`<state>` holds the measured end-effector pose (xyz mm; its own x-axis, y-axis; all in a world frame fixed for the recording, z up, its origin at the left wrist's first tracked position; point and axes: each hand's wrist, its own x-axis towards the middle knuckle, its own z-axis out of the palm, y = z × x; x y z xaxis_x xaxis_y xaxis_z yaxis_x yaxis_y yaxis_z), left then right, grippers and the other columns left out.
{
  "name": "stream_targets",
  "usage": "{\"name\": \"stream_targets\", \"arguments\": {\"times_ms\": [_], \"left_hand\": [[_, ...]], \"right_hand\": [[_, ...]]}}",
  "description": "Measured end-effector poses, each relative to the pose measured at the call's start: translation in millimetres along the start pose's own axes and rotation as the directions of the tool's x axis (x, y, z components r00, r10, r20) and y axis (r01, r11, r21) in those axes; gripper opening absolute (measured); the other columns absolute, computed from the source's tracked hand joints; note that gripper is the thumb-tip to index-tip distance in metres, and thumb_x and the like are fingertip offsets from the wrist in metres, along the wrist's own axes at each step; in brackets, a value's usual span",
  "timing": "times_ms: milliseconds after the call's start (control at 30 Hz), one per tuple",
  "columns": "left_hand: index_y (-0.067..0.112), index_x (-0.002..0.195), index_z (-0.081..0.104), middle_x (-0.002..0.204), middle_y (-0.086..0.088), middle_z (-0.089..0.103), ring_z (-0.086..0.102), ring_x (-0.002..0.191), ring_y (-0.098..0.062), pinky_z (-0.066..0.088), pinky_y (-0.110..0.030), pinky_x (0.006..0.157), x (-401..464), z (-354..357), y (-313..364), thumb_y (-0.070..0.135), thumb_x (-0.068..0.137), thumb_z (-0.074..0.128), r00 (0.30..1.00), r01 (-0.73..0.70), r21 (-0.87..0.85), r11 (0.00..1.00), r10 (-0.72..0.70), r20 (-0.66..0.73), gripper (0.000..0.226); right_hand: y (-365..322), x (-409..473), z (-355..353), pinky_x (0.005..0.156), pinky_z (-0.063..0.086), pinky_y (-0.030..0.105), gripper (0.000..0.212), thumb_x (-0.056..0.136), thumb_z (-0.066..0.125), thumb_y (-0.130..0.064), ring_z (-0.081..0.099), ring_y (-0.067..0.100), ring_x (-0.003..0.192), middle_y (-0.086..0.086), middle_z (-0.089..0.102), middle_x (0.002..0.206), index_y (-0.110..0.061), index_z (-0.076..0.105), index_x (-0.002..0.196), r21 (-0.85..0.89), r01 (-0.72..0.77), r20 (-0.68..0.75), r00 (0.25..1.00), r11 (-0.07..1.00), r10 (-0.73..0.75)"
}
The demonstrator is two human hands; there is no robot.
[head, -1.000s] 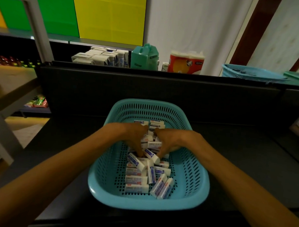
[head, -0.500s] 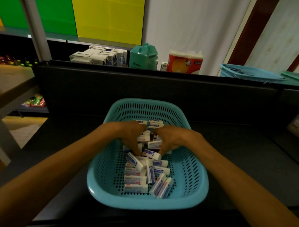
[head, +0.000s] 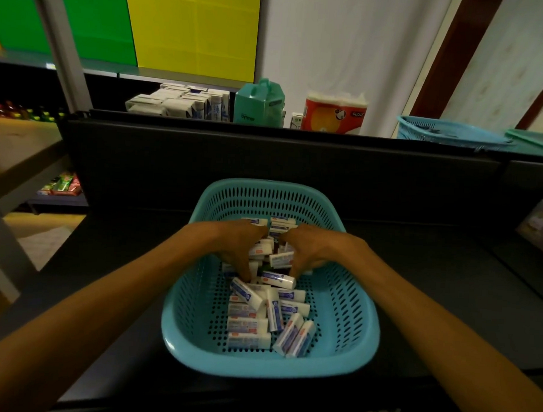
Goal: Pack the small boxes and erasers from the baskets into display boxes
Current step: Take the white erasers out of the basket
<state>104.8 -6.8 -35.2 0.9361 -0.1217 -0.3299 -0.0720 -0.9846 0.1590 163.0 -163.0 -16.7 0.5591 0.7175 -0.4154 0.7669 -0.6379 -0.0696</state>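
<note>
A turquoise perforated basket (head: 348,343) stands on the black counter in front of me. It holds several white erasers in blue-and-red sleeves (head: 249,324), lying loose in a heap. Both my hands are inside the basket at its far half, facing each other. My left hand (head: 242,249) and my right hand (head: 307,251) have their fingers curled down around a clump of erasers (head: 280,259) between them. The fingertips are hidden among the erasers.
A black partition (head: 266,162) rises just behind the basket. Beyond it stand stacked white boxes (head: 181,103), a teal carton (head: 259,104), an orange paper-roll pack (head: 333,113) and a second blue basket (head: 450,134). A pale ladder frame (head: 65,44) stands at left.
Both hands have shifted slightly toward the far side of the basket and closed in on the erasers between them. The heap near the front has stayed where it was.
</note>
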Motion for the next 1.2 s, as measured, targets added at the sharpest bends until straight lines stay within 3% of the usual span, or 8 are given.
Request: {"name": "stream_targets", "arguments": {"times_ms": [167, 300, 400, 567, 667, 833, 933, 1200], "left_hand": [[0.024, 0.131, 0.035, 0.120, 0.003, 0.052, 0.043, 0.092, -0.010, 0.041, -0.023, 0.083, -5, 0, 0, 0.037, 0.062, 0.084, 1.000, -0.002, -0.003, 1.000, 0.002, -0.018, 0.085], [0.024, 0.123, 0.038, 0.101, 0.008, 0.048, 0.047, 0.088, -0.010, 0.041, -0.024, 0.076, -8, -1, -1, 0.031, 0.060, 0.085, 0.997, 0.003, -0.056, 0.998, -0.007, -0.072, 0.078], [0.025, 0.123, 0.038, 0.110, 0.004, 0.051, 0.047, 0.093, -0.012, 0.044, -0.027, 0.082, -9, -3, -4, 0.031, 0.059, 0.085, 0.994, 0.010, -0.078, 0.997, -0.018, -0.107, 0.080], [0.025, 0.125, 0.036, 0.115, 0.002, 0.051, 0.046, 0.094, -0.013, 0.045, -0.029, 0.085, -10, -2, -3, 0.028, 0.061, 0.085, 0.992, 0.028, -0.068, 0.997, -0.037, -0.119, 0.081], [0.028, 0.119, 0.039, 0.107, 0.006, 0.049, 0.047, 0.094, -0.012, 0.045, -0.028, 0.083, -11, -3, -4, 0.025, 0.061, 0.084, 0.986, 0.015, -0.113, 0.993, -0.033, -0.161, 0.075], [0.032, 0.116, 0.038, 0.101, 0.011, 0.048, 0.051, 0.094, -0.012, 0.048, -0.031, 0.084, -15, -4, -6, 0.022, 0.061, 0.084, 0.980, -0.004, -0.167, 0.986, -0.029, -0.195, 0.073], [0.034, 0.110, 0.036, 0.101, 0.011, 0.048, 0.051, 0.093, -0.011, 0.046, -0.027, 0.080, -19, -5, -8, 0.022, 0.062, 0.083, 0.975, -0.031, -0.183, 0.983, -0.011, -0.221, 0.068], [0.034, 0.108, 0.035, 0.100, 0.012, 0.049, 0.052, 0.090, -0.009, 0.045, -0.024, 0.074, -24, -6, -9, 0.022, 0.062, 0.083, 0.960, -0.053, -0.204, 0.978, -0.006, -0.279, 0.068]], "right_hand": [[0, 1, 1, 0.081, 0.046, 0.028, 0.067, 0.072, 0.081, -0.034, 0.053, 0.020, 0.103, 0.006, 0.056, 0.121, -0.014, 0.049, 0.128, -0.052, -0.002, -0.019, 1.000, 0.999, 0.002], [0, -2, 1, 0.085, 0.047, 0.031, 0.077, 0.070, 0.081, -0.036, 0.052, 0.022, 0.108, 0.005, 0.054, 0.125, -0.017, 0.044, 0.135, -0.016, -0.004, -0.056, 0.998, 1.000, 0.003], [0, -3, 0, 0.077, 0.047, 0.031, 0.073, 0.071, 0.079, -0.034, 0.053, 0.019, 0.099, 0.004, 0.055, 0.119, -0.018, 0.045, 0.133, 0.005, -0.018, -0.119, 0.993, 1.000, 0.018], [-3, -1, 2, 0.072, 0.050, 0.032, 0.061, 0.069, 0.080, -0.033, 0.055, 0.018, 0.091, 0.002, 0.057, 0.107, -0.018, 0.053, 0.121, 0.002, -0.048, -0.080, 0.996, 0.999, 0.048], [-5, 2, 1, 0.075, 0.049, 0.033, 0.061, 0.070, 0.080, -0.031, 0.054, 0.020, 0.097, 0.005, 0.054, 0.113, -0.017, 0.052, 0.122, -0.009, -0.063, -0.054, 0.997, 0.998, 0.062], [-5, 6, -2, 0.090, 0.044, 0.032, 0.086, 0.072, 0.080, -0.031, 0.046, 0.024, 0.119, 0.006, 0.045, 0.137, -0.020, 0.034, 0.143, 0.013, -0.088, 0.036, 0.996, 0.996, 0.087], [-7, 5, -2, 0.092, 0.040, 0.031, 0.085, 0.074, 0.078, -0.031, 0.043, 0.025, 0.125, 0.006, 0.042, 0.142, -0.020, 0.033, 0.144, -0.014, -0.060, 0.054, 0.997, 0.998, 0.061], [-7, 8, -1, 0.086, 0.047, 0.033, 0.077, 0.070, 0.081, -0.035, 0.049, 0.021, 0.106, 0.004, 0.049, 0.128, -0.018, 0.044, 0.135, -0.023, -0.081, 0.051, 0.995, 0.996, 0.082]]}}
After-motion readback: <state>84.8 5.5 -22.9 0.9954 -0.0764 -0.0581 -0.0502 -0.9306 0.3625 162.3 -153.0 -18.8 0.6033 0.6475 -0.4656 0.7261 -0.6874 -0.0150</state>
